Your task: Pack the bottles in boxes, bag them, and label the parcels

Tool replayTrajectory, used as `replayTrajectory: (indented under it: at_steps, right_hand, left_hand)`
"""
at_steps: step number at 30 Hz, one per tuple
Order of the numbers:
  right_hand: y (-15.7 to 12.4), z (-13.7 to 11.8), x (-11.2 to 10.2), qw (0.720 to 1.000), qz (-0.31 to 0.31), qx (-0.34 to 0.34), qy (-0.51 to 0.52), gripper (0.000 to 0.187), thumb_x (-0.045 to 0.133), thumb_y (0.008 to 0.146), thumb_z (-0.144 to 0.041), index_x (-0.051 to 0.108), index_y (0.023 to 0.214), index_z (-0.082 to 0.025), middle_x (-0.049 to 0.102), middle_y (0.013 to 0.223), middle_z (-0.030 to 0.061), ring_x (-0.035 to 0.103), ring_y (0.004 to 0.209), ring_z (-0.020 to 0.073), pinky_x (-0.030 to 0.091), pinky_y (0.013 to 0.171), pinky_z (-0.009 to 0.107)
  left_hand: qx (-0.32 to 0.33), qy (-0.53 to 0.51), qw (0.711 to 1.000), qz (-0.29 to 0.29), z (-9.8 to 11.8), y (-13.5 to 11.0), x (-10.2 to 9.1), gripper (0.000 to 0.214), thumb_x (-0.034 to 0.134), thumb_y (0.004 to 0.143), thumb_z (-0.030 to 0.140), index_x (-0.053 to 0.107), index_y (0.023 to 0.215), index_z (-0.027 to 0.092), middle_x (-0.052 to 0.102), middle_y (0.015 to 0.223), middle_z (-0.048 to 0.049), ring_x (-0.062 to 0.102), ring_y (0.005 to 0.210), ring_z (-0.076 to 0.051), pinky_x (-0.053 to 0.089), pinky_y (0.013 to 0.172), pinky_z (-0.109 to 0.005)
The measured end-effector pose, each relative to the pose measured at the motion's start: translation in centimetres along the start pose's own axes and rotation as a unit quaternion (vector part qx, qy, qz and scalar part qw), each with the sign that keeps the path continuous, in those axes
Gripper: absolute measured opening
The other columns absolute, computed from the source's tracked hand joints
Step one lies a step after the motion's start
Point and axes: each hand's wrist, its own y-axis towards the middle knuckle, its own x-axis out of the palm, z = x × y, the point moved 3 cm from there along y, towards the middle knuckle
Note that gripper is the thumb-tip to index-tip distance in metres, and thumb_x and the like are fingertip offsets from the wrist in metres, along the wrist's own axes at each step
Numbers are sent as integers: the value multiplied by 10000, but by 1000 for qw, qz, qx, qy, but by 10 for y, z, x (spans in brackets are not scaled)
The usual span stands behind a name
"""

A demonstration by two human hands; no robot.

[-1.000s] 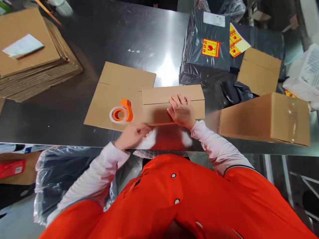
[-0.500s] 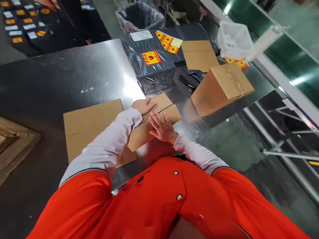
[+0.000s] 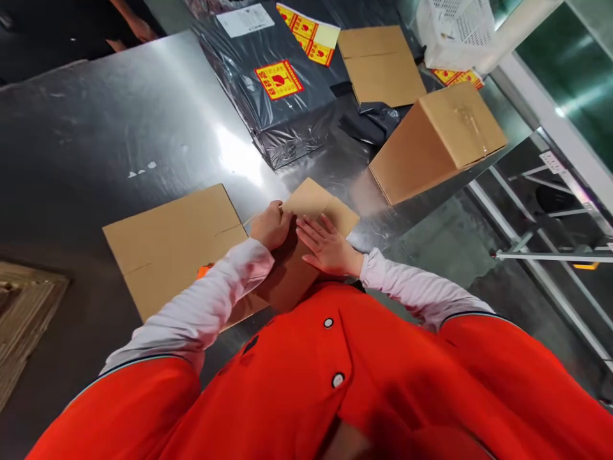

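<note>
Close to my body, a brown cardboard box (image 3: 301, 271) stands on the metal table, its top flaps (image 3: 311, 195) facing away from me. My left hand (image 3: 271, 225) is curled at the left edge of the flaps, fingers closed on the cardboard. Flat against the box, near the flap fold, lies my right hand (image 3: 331, 249) with its fingers stretched out. A flat cardboard sheet (image 3: 177, 233) lies under my left forearm, partly hidden by it.
Across the metal table (image 3: 119, 128) sits a black plastic-wrapped parcel (image 3: 234, 70) with a fragile sticker. To the right are a taped cardboard box (image 3: 421, 150), folded cardboard (image 3: 380, 64) and a white basket (image 3: 454, 32). Another person's hand (image 3: 141, 29) shows at top left.
My left hand has gone from lying flat on the flaps to curling round their left edge. The box has turned and tilted slightly. The view has shifted closer.
</note>
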Motion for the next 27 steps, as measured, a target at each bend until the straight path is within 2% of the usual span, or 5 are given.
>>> replayTrajectory:
  at_steps: [5,8,20,24,27]
  right_hand:
    - [-8,-3,-1,999,-31,6,-19,681,527,1060,-402,426,1640,-60,298,1741,215,212,1668,355,157,1349,677]
    - [7,-5,-6,997,-64,-36,-17,683,505,1063,-382,407,1646,-40,288,1747,219,195,1671,362,101,1354,685]
    - [49,-7,2,992,-107,-59,-26,697,470,1053,-374,354,1685,-106,204,1790,181,106,1680,400,14,1314,750]
    - [46,-17,7,996,-72,-4,-44,681,412,1075,-384,333,1694,-110,176,1796,192,80,1681,406,-4,1305,753]
    - [45,-25,11,997,-59,18,-53,692,406,1086,-428,331,1695,-109,156,1795,210,65,1677,429,-3,1293,768]
  left_hand:
    - [23,77,995,52,-37,-78,23,1103,632,856,785,356,1652,73,492,1568,-295,537,1337,-501,461,1067,-577]
    - [-1,114,990,80,-44,-105,40,1177,649,844,791,282,1698,69,407,1629,-311,481,1355,-542,419,1071,-634]
    - [0,34,997,64,-37,-94,44,1138,649,863,710,257,1700,46,300,1707,-294,378,1445,-545,344,1133,-663]
    - [12,-67,988,136,-44,-96,47,869,605,904,439,343,1665,112,410,1669,-225,408,1481,-461,329,1208,-610]
    - [7,-198,951,237,-76,-102,58,762,478,933,281,284,1658,144,465,1606,-190,434,1496,-357,385,1228,-507]
